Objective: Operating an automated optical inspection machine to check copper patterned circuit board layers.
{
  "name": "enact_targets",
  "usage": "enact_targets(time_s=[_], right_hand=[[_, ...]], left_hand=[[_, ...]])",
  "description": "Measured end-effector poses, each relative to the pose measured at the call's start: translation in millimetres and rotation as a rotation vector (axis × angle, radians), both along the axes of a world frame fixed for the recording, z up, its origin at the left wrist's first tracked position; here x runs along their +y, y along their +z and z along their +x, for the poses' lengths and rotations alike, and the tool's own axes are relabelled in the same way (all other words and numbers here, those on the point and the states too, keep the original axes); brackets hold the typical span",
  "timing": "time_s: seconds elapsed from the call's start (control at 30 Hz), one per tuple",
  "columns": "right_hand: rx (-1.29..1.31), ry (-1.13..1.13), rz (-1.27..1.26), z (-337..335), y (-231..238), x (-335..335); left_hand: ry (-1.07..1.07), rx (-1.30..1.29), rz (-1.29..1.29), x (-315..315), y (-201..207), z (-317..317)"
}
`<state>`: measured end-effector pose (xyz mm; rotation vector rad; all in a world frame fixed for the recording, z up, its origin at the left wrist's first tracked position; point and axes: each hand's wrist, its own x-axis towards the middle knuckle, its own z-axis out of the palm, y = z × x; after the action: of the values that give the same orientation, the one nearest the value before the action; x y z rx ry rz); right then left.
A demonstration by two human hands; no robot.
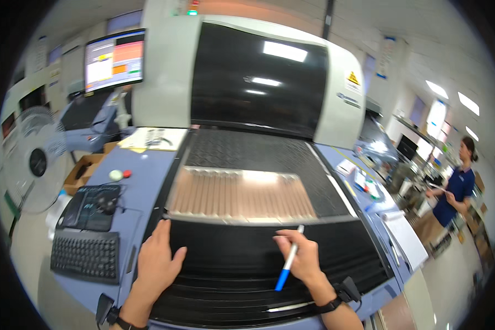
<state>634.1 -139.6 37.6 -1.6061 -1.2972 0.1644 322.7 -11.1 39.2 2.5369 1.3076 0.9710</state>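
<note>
A flat copper-coloured panel (242,195) with parallel ribs lies on the black textured bed (242,147) of a large machine. Fingers stretched forward, my left hand (158,261) is open beside the panel's near left corner; whether it touches the panel or the bed's edge I cannot tell. My right hand (302,254) is closed on a white marker (286,270) with a blue end pointing down toward me. It is over the black front cover (225,247), just short of the panel's near edge.
The machine's dark hood (258,77) rises behind the bed. On the left are a monitor (114,59), keyboard (85,256), mouse (108,199) and fan (36,159). A notepad (404,239) lies at right; beyond it stands a person (457,187) in a dark blue shirt.
</note>
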Motion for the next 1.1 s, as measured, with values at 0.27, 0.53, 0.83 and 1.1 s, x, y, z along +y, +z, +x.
enact_targets(time_s=[0.27,0.53,0.83,1.1], right_hand=[[-0.073,0.088,-0.234,12,-9,0],[-0.279,0.139,-0.373,-4,-1,9],[-0.423,-0.101,-0.141,11,-16,14],[0.286,-0.128,0.408,94,47,29]], left_hand=[[0.064,0.144,-0.122,0,-12,2],[0.136,-0.01,-0.192,8,-10,2],[-0.143,-1.02,-0.163,11,18,1],[-0.322,-0.577,0.23,-1,-2,14]])
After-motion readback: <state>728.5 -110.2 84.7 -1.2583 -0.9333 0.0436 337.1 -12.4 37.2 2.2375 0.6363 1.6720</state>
